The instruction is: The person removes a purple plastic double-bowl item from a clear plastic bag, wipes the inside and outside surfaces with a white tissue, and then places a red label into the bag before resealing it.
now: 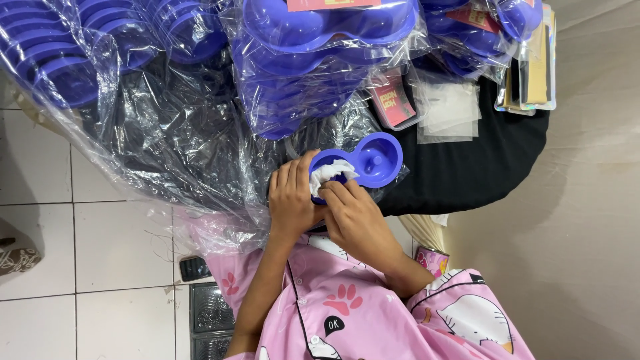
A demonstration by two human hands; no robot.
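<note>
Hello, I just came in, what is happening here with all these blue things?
A person in pink printed clothes holds a blue double-bowl plastic dish with both hands. The left hand grips its near edge, while the right hand presses a white crumpled cloth or paper into one bowl. The other bowl is bare. Stacks of similar blue dishes wrapped in clear plastic lie in front, and small flat packets rest on a black cloth.

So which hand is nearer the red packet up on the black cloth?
Right. The right hand lies below the red packet, at the blue double bowl; the left hand sits farther left.
</note>
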